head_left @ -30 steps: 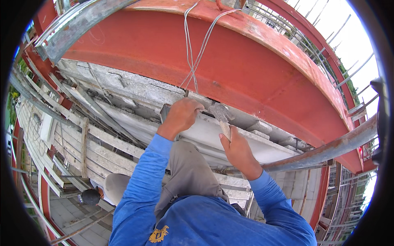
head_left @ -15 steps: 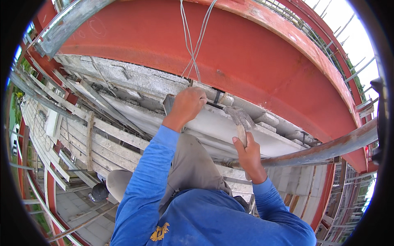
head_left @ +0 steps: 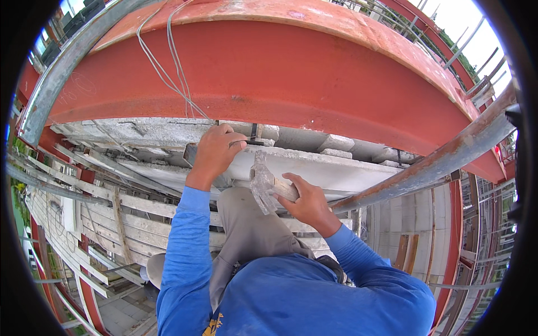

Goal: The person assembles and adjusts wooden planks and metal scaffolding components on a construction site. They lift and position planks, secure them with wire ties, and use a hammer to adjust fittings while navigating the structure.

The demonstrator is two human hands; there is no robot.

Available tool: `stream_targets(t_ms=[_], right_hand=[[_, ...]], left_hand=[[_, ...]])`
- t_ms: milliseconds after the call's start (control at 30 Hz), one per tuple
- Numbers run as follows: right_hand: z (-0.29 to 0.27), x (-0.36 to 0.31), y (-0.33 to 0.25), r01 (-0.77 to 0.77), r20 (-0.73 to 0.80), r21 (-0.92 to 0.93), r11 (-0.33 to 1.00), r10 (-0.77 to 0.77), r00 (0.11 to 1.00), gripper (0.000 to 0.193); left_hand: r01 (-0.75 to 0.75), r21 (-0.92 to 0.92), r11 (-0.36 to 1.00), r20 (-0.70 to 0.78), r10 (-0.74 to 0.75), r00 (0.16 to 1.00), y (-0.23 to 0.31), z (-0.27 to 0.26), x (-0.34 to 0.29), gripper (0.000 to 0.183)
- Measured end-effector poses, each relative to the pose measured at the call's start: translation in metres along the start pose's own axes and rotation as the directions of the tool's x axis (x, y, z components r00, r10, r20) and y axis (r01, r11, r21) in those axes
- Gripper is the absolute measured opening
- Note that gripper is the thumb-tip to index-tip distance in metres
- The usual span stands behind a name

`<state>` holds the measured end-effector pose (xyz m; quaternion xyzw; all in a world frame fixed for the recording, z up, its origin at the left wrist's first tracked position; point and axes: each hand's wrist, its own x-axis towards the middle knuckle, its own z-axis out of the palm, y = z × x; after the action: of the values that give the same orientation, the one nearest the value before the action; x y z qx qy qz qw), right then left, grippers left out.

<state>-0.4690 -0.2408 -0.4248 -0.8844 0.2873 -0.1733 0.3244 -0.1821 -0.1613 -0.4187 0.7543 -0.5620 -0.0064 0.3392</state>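
Observation:
My left hand [head_left: 216, 152] is closed in a pinch on a thin dark rod [head_left: 253, 142], which points rightward along the top of a pale concrete slab [head_left: 314, 169]. Part of the rod is hidden by the fingers, so its full length cannot be made out. Wrapped round the wooden handle of a claw hammer [head_left: 261, 182] is my right hand [head_left: 309, 205]. The worn, grey hammer head hangs in front of the slab, just below the rod and apart from it, above my bent knee.
A large red steel beam [head_left: 280, 73] spans above the slab, with looped wire [head_left: 178, 78] hanging over it. Rusty pipe [head_left: 414, 171] crosses at the right, and a grey pipe [head_left: 53, 84] at the upper left. Wooden planks [head_left: 140, 221] lie below left. Broken concrete pieces [head_left: 337, 143] sit beneath the beam.
The hammer has drawn back from the slab's top edge toward my body, its head turning downward. My left hand keeps its pinch on the rod. The whole view has shifted.

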Motion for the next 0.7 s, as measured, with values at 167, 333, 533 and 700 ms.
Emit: stream_targets(t_ms=[167,333,533,700], right_hand=[[-0.012,0.023,0.009,0.096,-0.061,-0.248,0.964,-0.115,0.991,0.037],[-0.01,0.041,0.025,0.222,-0.18,-0.361,0.905,-0.302,0.936,0.038],[-0.006,0.052,0.042,0.205,-0.229,-0.248,0.947,-0.263,0.937,0.057],[-0.005,0.057,0.053,0.172,-0.235,-0.195,0.966,-0.217,0.948,0.049]], left_hand=[[-0.03,0.024,0.999,0.044,0.029,0.999,0.001,-0.001,0.002,0.026],[-0.045,0.047,0.998,0.073,0.042,0.996,0.005,-0.006,0.002,0.031],[-0.016,0.081,0.997,0.081,0.009,0.997,0.006,-0.003,0.002,0.037],[0.049,0.063,0.997,0.13,-0.057,0.99,0.014,-0.004,0.006,0.038]])
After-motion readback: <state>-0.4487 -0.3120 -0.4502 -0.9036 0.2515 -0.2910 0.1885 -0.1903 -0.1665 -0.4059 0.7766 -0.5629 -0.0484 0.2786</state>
